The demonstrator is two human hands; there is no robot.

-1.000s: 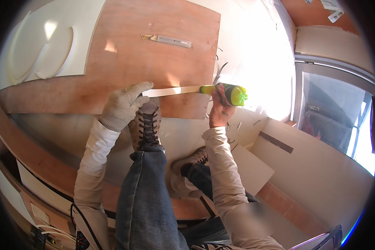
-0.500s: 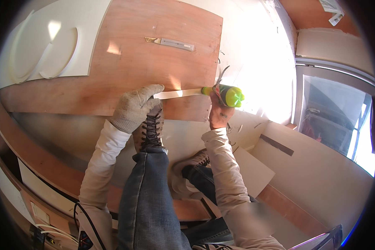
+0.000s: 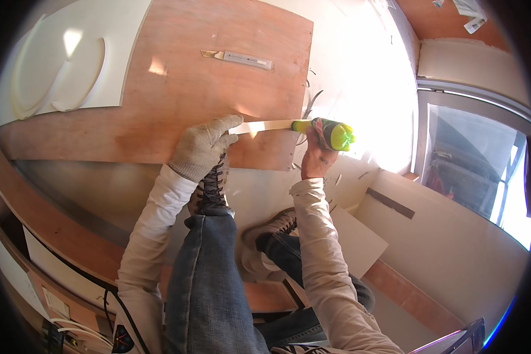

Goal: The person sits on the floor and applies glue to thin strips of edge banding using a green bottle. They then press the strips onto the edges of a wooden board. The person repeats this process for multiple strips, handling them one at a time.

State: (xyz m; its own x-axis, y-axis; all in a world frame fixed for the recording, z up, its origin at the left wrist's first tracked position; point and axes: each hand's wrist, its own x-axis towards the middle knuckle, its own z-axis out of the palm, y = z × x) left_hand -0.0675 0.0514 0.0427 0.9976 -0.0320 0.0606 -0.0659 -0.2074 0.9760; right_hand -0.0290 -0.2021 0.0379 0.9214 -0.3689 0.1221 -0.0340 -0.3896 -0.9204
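My left hand point(image 3: 202, 147), in a grey knit glove, pinches one end of a narrow pale strip point(image 3: 271, 125). The strip stretches rightward to the neck of a lime-green plastic bottle point(image 3: 341, 138) with a dark label. My bare right hand point(image 3: 317, 159) is wrapped round that bottle, which lies on its side with its base toward the right. Whether the strip touches the bottle's tip or passes behind it, I cannot tell. Beyond my hands, a utility knife point(image 3: 246, 60) with its blade out rests on the reddish plywood board point(image 3: 177, 88).
Curled white strips point(image 3: 97, 76) lie on a white panel point(image 3: 109, 35) at the far left. My laced boot point(image 3: 212, 186) stands by the board's near edge. A glazed frame point(image 3: 475, 159) is at the right, and a long wooden edge point(image 3: 59, 206) runs along the left.
Both hands have shifted slightly to the right, with the strip and the bottle. The view has moved a little; the knife stays on the board.
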